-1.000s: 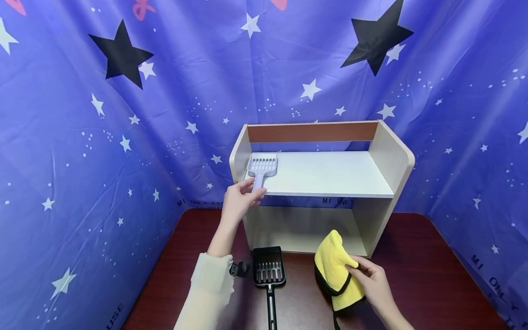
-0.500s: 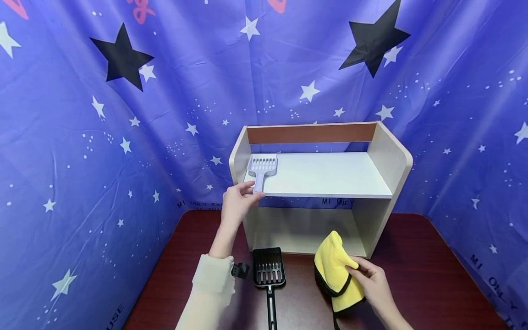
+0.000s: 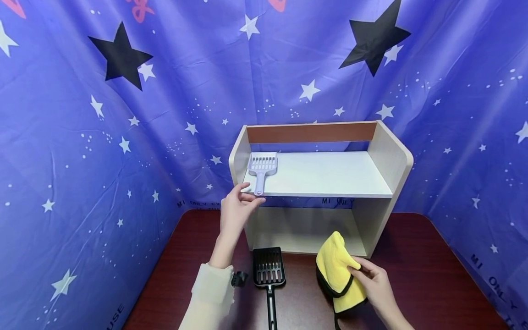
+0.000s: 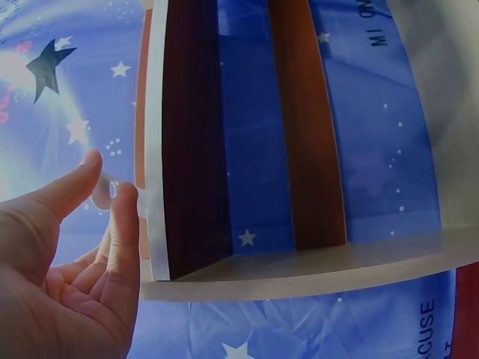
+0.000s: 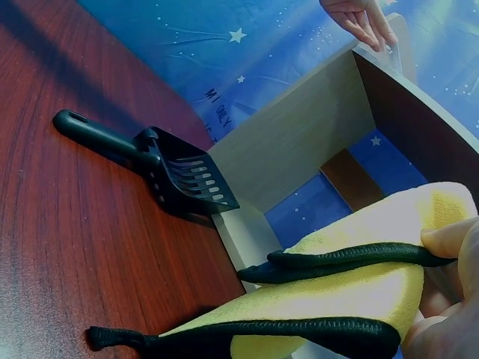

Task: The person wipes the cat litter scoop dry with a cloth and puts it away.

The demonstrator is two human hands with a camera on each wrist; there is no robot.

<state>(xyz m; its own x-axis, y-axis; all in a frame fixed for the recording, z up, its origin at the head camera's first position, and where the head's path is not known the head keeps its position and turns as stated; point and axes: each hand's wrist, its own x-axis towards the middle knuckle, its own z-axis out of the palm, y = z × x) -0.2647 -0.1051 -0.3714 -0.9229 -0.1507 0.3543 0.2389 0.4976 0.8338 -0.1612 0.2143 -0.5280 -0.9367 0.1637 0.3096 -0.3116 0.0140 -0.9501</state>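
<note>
A pale lavender slotted litter scoop (image 3: pixel 263 166) lies on the upper shelf (image 3: pixel 326 174) at its left end, handle toward the front edge. Just below and left of that handle is my left hand (image 3: pixel 236 213); in the left wrist view its thumb (image 4: pixel 78 183) and index finger stand apart, with the handle's end seen behind the gap. My right hand (image 3: pixel 376 283) pinches a yellow cloth (image 3: pixel 335 266) with black edging between thumb and fingers, and the folded cloth hangs down in front of the shelf unit. Its black loop shows in the right wrist view.
A black slotted litter scoop (image 3: pixel 269 269) lies on the dark red table (image 3: pixel 177 275) before the shelf unit's left front corner, handle toward me. The wooden unit has tall side panels (image 3: pixel 392 160) and a lower compartment (image 3: pixel 305 224). A blue star-printed curtain (image 3: pixel 198 91) surrounds the table.
My left hand has let go of the lavender litter scoop's handle and drawn slightly down and back. The scoop stays on the shelf. The right hand and cloth have hardly moved.
</note>
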